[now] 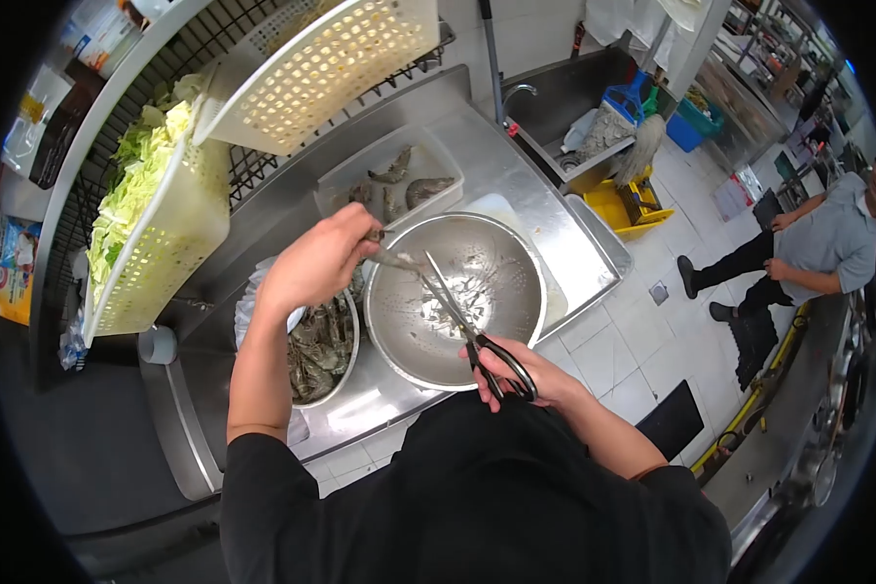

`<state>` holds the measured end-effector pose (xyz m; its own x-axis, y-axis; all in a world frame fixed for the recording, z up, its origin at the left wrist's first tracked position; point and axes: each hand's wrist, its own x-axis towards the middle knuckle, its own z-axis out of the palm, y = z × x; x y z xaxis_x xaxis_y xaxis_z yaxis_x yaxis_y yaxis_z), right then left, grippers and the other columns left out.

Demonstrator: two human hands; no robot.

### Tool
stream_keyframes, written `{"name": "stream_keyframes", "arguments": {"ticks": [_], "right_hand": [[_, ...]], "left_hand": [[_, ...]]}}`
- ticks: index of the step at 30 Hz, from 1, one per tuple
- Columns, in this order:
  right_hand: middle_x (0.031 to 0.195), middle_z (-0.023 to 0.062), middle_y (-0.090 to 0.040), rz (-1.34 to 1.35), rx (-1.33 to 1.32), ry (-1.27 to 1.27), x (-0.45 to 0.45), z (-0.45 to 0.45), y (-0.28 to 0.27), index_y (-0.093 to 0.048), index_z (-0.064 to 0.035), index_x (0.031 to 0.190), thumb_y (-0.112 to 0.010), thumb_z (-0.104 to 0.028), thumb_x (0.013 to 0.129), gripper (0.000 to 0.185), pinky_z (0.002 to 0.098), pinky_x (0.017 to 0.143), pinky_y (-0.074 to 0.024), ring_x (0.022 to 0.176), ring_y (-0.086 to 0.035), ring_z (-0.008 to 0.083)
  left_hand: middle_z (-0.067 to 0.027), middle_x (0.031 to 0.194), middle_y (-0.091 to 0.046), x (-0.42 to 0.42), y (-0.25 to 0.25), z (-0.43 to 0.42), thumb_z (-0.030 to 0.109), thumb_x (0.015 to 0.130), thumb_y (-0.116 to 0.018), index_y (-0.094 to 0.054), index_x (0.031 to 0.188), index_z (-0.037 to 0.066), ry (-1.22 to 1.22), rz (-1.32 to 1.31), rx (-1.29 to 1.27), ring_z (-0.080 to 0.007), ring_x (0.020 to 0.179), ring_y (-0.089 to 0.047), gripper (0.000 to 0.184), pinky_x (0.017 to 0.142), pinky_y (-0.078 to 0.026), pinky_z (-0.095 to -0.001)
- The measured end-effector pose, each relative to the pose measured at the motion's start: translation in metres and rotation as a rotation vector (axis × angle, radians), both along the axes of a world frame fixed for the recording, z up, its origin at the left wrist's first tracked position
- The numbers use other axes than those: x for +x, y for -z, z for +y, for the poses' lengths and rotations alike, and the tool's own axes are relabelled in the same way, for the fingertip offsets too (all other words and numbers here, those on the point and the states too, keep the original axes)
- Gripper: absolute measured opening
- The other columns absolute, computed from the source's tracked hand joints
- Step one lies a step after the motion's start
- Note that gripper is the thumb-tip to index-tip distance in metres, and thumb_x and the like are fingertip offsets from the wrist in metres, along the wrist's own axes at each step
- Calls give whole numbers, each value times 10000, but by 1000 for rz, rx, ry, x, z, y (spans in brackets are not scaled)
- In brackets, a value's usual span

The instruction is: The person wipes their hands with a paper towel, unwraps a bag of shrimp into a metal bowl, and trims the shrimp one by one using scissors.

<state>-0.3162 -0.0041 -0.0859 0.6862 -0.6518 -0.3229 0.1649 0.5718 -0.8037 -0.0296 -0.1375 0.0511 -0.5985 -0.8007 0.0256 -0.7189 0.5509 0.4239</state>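
Note:
My left hand (323, 258) pinches a shrimp (395, 260) over the left rim of a steel bowl (526, 268). My right hand (535, 375) grips black-handled scissors (462, 326) at the bowl's near edge. The scissor blades are parted and point up and left, their tips close to the shrimp. Small trimmed bits (462, 292) lie in the bottom of the bowl. Below my left forearm, a second bowl (357, 346) is heaped with whole grey shrimp (323, 346). Behind the steel bowl, a clear plastic container (443, 156) holds several shrimp.
White perforated baskets (311, 73), one with chopped cabbage (141, 175), sit on the wire rack at upper left. A sink (545, 97), mops (642, 146) and a yellow bucket (633, 204) are beyond the steel counter (574, 253). Another person (818, 234) stands at right.

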Motion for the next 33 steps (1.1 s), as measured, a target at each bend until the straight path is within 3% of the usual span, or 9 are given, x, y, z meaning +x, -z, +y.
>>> {"name": "stream_keyframes", "arguments": {"ticks": [6, 9, 16, 24, 33], "right_hand": [[644, 28, -586, 96, 117, 19, -15, -3, 13, -599, 28, 1165, -600, -441, 1011, 493, 247, 427, -496, 487, -598, 113], [606, 14, -594, 205, 136, -13, -22, -1, 24, -658, 6, 1069, -649, -356, 998, 369, 234, 385, -497, 473, -600, 91], [611, 21, -597, 200, 122, -58, -21, 2, 30, -662, 2, 1085, -663, -285, 994, 301, 233, 384, -495, 476, -603, 95], [636, 26, -585, 20, 193, 51, -12, 2, 28, -603, 10, 1177, -615, -404, 1009, 448, 246, 413, -512, 475, -591, 116], [610, 21, -579, 105, 115, 26, -10, 6, 37, -659, -5, 1103, -682, -410, 966, 428, 244, 396, -498, 472, -590, 104]], "left_hand": [[-200, 1006, -590, -24, 37, 21, 18, 915, -602, -589, 1063, -25, 94, 22, 64, -432, 973, -604, 155, 818, -481, -486], [-197, 997, -591, -21, 56, 27, 21, 916, -612, -590, 1068, -27, 40, 11, 91, -421, 950, -609, 161, 808, -487, -479], [-204, 963, -634, 14, 53, 19, 29, 926, -625, -623, 1039, -51, -174, 71, 363, -393, 918, -630, 139, 813, -508, -428], [-192, 966, -632, 8, 56, 25, 42, 911, -647, -625, 1040, -34, 1, 76, 265, -394, 939, -627, 152, 804, -496, -452], [-195, 960, -630, 13, 60, 27, 23, 902, -636, -622, 1046, -35, 35, 65, 154, -409, 958, -620, 156, 815, -486, -468]]}}
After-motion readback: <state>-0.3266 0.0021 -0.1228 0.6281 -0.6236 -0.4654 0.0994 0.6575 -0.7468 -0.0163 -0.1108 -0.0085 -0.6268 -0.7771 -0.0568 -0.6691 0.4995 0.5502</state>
